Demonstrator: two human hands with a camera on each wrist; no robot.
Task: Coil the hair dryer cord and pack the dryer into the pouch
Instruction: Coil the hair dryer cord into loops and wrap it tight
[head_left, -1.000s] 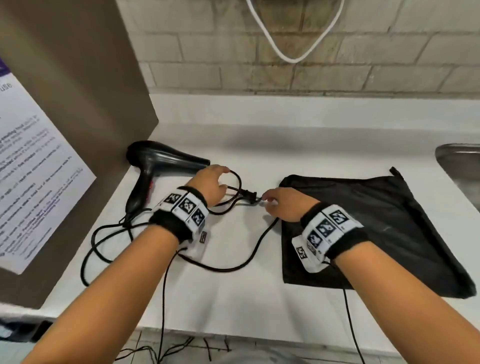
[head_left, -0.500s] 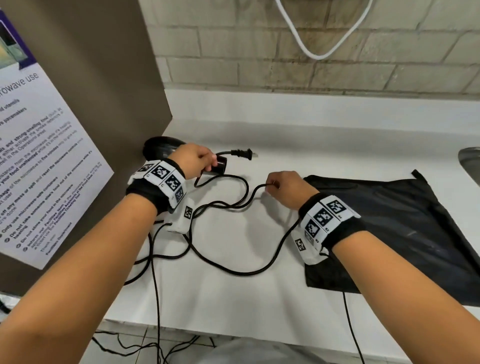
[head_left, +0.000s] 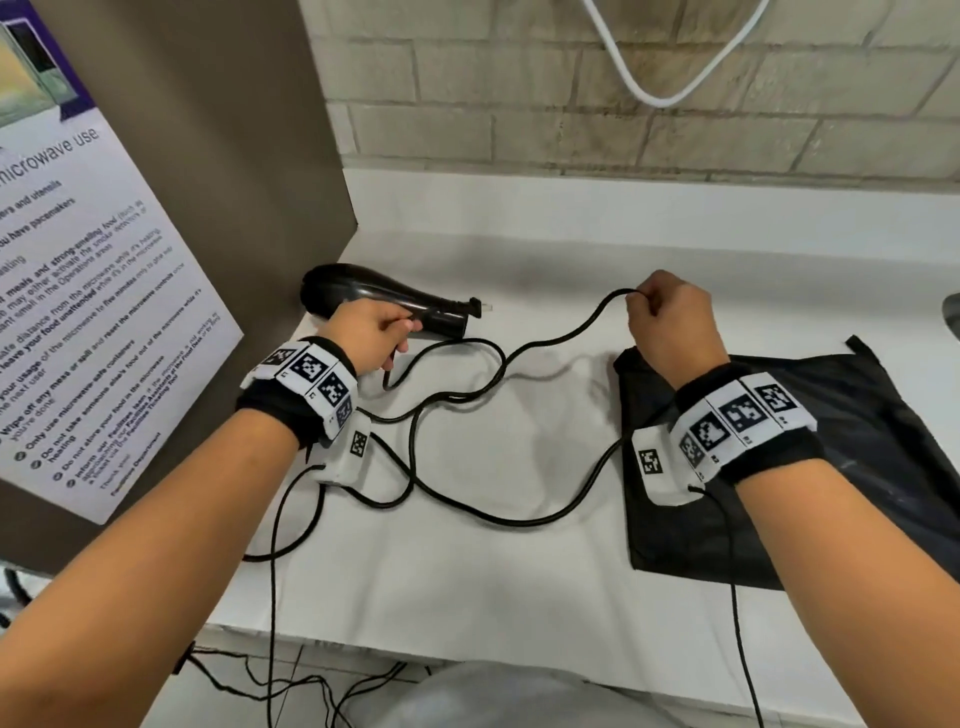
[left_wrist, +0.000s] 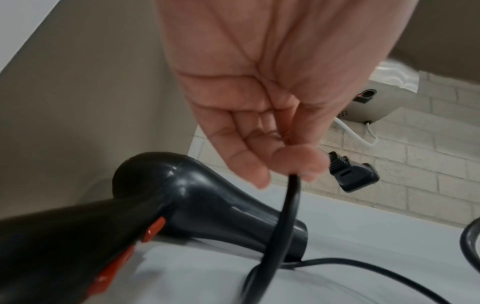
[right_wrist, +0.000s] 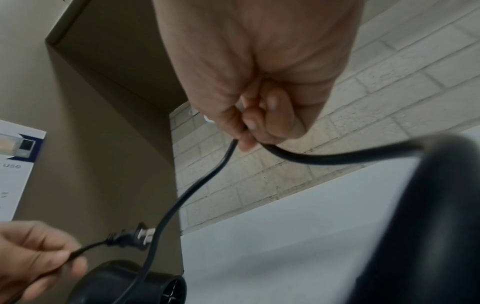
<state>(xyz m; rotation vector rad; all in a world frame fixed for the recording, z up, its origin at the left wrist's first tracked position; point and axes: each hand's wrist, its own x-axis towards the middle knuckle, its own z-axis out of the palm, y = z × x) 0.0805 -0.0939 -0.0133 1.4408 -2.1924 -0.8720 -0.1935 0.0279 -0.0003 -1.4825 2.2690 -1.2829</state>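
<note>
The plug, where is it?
In the head view the plug sticks out just past the left hand, which pinches the cord right behind it. It hangs over the hair dryer, at the counter's back left.

Both forearms are bare, with no sleeves. Each wrist wears a black fabric band of soft, cuff-like cloth. Over the band on the left wrist runs a white strap printed with a row of square black-and-white coded markers. The right wrist has the same black band and a white marker strap, here with small printed characters beneath the squares, too small to read. A white, rounded plastic box hangs at the inner side of the left wrist, bearing one more coded marker; a matching box sits on the right wrist. A thin black wire leaves the left box, another the right.
</note>
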